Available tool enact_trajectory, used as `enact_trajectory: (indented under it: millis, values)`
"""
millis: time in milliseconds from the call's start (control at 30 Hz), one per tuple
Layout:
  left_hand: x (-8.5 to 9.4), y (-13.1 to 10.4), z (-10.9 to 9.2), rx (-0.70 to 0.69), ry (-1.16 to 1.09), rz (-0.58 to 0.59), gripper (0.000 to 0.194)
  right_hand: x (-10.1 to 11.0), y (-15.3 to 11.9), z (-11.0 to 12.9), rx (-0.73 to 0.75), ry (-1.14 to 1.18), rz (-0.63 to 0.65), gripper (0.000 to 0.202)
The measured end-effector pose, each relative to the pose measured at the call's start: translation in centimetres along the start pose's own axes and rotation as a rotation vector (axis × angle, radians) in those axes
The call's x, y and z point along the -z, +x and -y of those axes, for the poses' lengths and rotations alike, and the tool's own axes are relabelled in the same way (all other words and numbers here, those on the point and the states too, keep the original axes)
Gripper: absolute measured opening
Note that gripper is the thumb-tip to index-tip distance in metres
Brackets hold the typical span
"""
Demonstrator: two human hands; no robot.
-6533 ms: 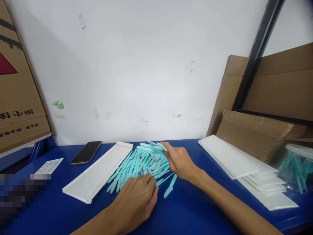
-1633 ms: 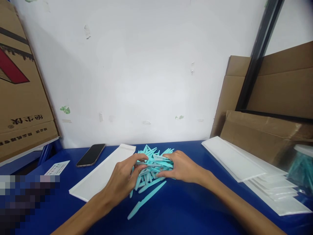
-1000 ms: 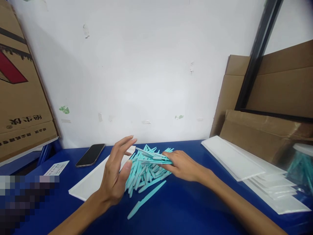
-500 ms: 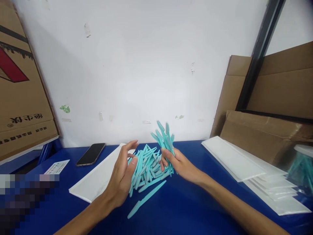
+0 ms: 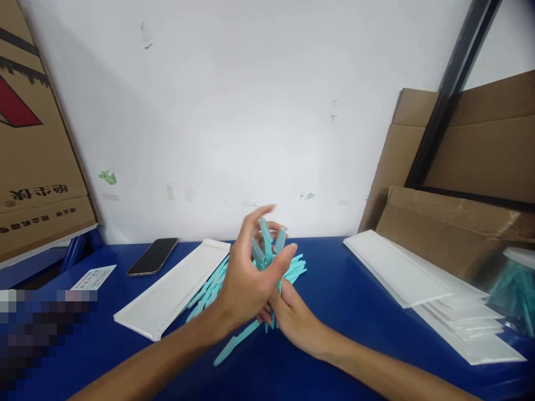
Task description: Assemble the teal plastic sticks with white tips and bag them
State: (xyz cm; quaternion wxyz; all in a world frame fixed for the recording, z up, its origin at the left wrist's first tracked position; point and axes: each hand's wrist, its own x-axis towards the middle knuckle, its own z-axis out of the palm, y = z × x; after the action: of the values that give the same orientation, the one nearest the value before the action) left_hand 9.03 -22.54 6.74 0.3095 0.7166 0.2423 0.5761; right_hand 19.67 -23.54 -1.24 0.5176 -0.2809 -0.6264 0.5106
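My right hand [image 5: 295, 323] grips a bundle of turquoise eyebrow razors [image 5: 267, 245] around their lower handles, with thin tips poking out beneath it. Around the upper ends of that same bundle curls my left hand [image 5: 246, 273], its thumb in front and its fingers bent behind; the fingertips are slightly blurred. More eyebrow razors [image 5: 209, 289] lie in a pile on the table, partly hidden behind both hands. One loose eyebrow razor [image 5: 228, 351] lies in front of the pile, its far end passing under the hands.
A white flat packet [image 5: 171, 289] lies left of the pile, with a phone [image 5: 153, 257] and a printed card [image 5: 95, 277] beyond. White packets [image 5: 401, 273] are stacked at right near a container of turquoise sticks [image 5: 514, 289]. Cardboard boxes [image 5: 447, 228] flank the blue table [image 5: 334, 301].
My left hand has moved right from beside the pile and curled around the bundle's upper ends. My right hand has come slightly lower and left with the bundle.
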Motion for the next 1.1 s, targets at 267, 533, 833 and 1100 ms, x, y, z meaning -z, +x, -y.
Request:
enact_trajectory:
  millis: [267, 533, 833, 1100]
  values:
    - [-0.5, -0.4, 0.7, 0.002, 0.167, 0.127, 0.022, -0.6, -0.2, -0.7, -0.047, 0.065, -0.013, 0.04]
    - [0.1, -2.4, 1.8, -0.091, 0.163, 0.126, 0.011, -0.7, -1.0, 0.6, -0.23, 0.162, 0.004, 0.037]
    - [0.4, -2.0, 1.1, -0.275, 0.217, 0.128, 0.03, -1.2, -1.1, 0.5, -0.168, 0.105, 0.037, 0.041]
    - [-0.2, -2.6, 2.0, 0.133, -0.043, 0.031, 0.056, -0.9, -0.8, 0.3, -0.182, 0.185, -0.024, 0.043]
